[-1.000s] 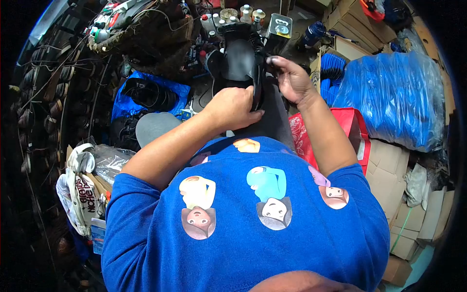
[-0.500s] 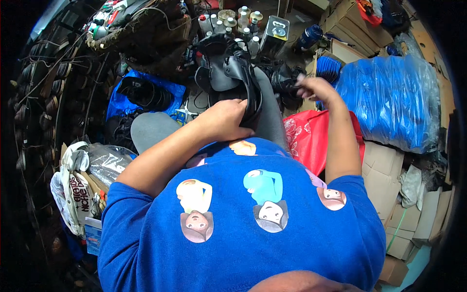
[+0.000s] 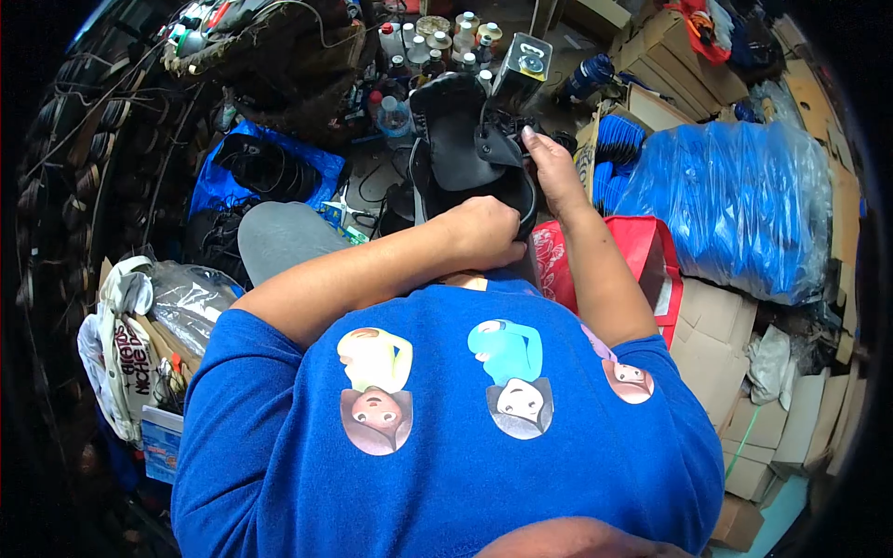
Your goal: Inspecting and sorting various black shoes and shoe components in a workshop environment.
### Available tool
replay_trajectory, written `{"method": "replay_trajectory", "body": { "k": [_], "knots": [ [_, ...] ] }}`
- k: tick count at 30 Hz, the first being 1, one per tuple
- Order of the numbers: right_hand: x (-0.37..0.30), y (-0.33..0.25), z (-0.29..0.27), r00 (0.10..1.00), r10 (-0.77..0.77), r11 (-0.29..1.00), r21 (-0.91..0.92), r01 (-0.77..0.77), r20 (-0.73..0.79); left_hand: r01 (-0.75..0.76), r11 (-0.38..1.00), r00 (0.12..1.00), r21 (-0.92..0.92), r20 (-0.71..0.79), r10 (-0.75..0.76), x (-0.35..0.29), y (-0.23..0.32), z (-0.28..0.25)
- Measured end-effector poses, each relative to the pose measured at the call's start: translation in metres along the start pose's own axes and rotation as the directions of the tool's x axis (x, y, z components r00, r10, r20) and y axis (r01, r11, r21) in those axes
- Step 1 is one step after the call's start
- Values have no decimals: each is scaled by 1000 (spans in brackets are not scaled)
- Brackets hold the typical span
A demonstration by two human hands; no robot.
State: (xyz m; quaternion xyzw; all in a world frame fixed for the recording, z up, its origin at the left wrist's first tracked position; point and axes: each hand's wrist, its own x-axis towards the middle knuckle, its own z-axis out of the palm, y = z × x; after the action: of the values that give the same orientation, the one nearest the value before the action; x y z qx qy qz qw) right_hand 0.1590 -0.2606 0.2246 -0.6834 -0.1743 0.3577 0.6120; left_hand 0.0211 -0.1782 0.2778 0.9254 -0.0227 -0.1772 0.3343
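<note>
The left hand's [image 3: 488, 231] fingers remain clamped on the rim of one black boot [image 3: 462, 149], held in front of the belly. The right hand [image 3: 556, 172], well off to the right half a second ago, is now at the boot's right side, thumb up; its other fingers are hidden, so I cannot tell their grip. Beyond stand one metal can [image 3: 524, 70] and one red bag [image 3: 642, 245].

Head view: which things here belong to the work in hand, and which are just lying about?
In hand:
- black boot, gripped by the left hand
- right hand, at the boot's right side

Apparently just lying about, untouched:
- bottles
- metal can
- blue bundle in clear plastic
- red bag
- flattened cardboard
</note>
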Motion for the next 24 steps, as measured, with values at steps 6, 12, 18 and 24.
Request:
{"method": "replay_trajectory", "body": {
  "k": [6, 12, 18, 24],
  "knots": [
    [6, -32, 12, 996, 40, 959, 278, -62, 84, 49, 999, 995, -20, 93, -47, 9, 0, -10],
    [25, -51, 28, 925, -361, 631, -701, 333, 115, 32, 998, 999, 52, -43, -30, -4, 13, -11],
    [26, -52, 34, 936, -340, 921, -170, 351, 87, 18, 910, 769, -413, -576, -277, -59, -48, -6],
    [24, -78, 30, 921, -318, 845, 508, 167, 226, -12, -69, 891, -998, 20, -454, -44, -79, 20]
  ]
}}
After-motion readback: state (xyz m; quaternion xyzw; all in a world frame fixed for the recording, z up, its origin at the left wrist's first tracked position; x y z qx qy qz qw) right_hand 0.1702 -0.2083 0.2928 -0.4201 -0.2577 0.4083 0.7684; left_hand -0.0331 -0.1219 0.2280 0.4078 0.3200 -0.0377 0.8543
